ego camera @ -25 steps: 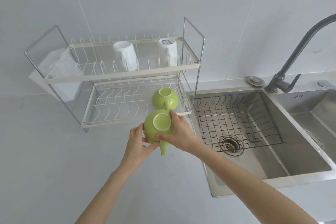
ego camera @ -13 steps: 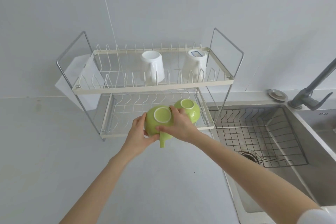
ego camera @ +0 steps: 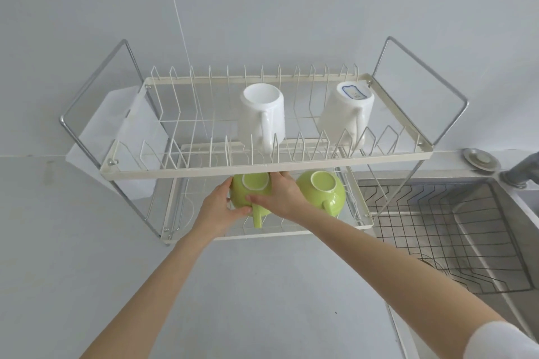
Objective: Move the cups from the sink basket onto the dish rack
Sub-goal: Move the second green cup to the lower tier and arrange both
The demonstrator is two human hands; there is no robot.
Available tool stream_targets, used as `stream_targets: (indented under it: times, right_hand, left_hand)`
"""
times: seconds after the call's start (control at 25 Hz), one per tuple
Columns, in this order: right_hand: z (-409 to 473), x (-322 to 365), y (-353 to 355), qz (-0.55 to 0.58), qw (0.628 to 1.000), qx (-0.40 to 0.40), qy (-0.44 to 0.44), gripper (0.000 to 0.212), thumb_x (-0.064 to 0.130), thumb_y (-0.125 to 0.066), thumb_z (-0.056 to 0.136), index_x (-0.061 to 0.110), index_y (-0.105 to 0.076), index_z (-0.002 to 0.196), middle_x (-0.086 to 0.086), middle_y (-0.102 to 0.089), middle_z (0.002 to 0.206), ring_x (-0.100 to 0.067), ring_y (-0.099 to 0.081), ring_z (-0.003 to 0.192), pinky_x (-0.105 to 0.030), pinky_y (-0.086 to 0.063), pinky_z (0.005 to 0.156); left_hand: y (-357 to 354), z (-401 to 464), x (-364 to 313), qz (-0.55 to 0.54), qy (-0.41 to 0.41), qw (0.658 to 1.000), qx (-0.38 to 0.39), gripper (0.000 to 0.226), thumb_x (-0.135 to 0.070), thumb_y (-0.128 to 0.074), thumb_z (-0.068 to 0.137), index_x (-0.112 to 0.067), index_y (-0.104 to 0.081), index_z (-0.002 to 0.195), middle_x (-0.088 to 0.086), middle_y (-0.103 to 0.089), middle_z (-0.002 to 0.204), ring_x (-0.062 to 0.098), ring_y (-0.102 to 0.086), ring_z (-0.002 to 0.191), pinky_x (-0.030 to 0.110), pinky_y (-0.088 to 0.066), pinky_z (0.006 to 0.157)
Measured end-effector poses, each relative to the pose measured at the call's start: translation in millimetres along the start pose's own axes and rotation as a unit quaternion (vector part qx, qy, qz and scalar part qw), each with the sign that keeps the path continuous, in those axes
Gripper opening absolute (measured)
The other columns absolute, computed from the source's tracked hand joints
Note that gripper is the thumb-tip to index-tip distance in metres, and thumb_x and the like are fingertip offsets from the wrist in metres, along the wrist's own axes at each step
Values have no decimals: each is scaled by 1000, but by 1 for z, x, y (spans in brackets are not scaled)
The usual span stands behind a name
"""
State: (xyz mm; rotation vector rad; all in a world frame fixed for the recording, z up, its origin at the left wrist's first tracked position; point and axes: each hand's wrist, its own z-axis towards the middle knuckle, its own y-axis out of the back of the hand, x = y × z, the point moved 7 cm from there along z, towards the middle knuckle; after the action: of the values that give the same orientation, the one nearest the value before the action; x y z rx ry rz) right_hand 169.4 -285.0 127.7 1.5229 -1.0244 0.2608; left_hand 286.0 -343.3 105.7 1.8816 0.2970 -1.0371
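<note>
An upside-down green cup [ego camera: 248, 197] sits between both my hands over the lower shelf of the two-tier dish rack [ego camera: 265, 167], its handle pointing toward me. My left hand [ego camera: 217, 210] grips its left side and my right hand [ego camera: 281, 198] its right side. Just to the right, a second green cup [ego camera: 322, 191] rests upside down on the same lower shelf. Two white mugs [ego camera: 262, 114] [ego camera: 347, 109] stand inverted on the upper shelf. The wire sink basket [ego camera: 437, 230] in the sink at right holds no cups that I can see.
The upper shelf's front rail hangs just above my hands. A grey faucet base [ego camera: 519, 173] and a round metal cap [ego camera: 478, 160] sit at the sink's back edge. A white cloth [ego camera: 134, 131] hangs behind the rack's left side. Grey countertop [ego camera: 256, 285] lies in front.
Both hands have carried the green cup forward from above the counter into the rack's lower tier, beside the other green cup. The view has shifted closer and leftward.
</note>
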Motion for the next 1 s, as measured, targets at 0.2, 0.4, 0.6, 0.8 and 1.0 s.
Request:
stream_targets:
  times: [0.2,0.4,0.6,0.8,1.0]
  right_hand:
    - [9,-5,-19,10,1000,1,-5,73,33,-69,78,10,-31,136,-14,-33,140,-34,-44,125,-40,-41,102]
    - [5,-10,-29,-1,1000,7,-4,78,38,-65,80,11,-24,140,-15,-32,143,-34,-34,132,-42,-35,108]
    - [4,-8,-27,-46,998,28,16,84,41,-58,85,10,-10,146,-16,-23,150,-33,-25,139,-44,-29,112]
    - [-14,-6,1,-128,986,-7,107,69,34,-52,90,10,-16,144,-11,-21,153,-28,-26,139,-41,-32,110]
    - [-26,-40,44,-223,966,-76,106,67,31,-53,89,13,-19,144,-11,-22,153,-28,-13,144,-40,-14,117]
  left_hand:
    - [2,5,14,14,-1,1000,10,75,-17,-73,74,-16,-34,138,6,-49,135,19,-47,97,27,-37,82]
    - [3,0,21,26,-4,1000,16,77,-19,-72,75,-15,-31,140,7,-47,137,17,-45,98,29,-39,84]
    - [1,-1,18,54,3,998,32,81,-23,-70,78,-12,-23,142,9,-43,141,25,-49,110,30,-37,89]
    - [4,0,18,82,28,992,92,95,-25,-68,80,-11,-1,146,12,-21,154,31,-36,133,38,-32,110]
    - [6,0,-6,74,-29,995,55,87,-24,-65,82,-8,-7,145,12,-15,155,26,-18,143,39,-17,118]
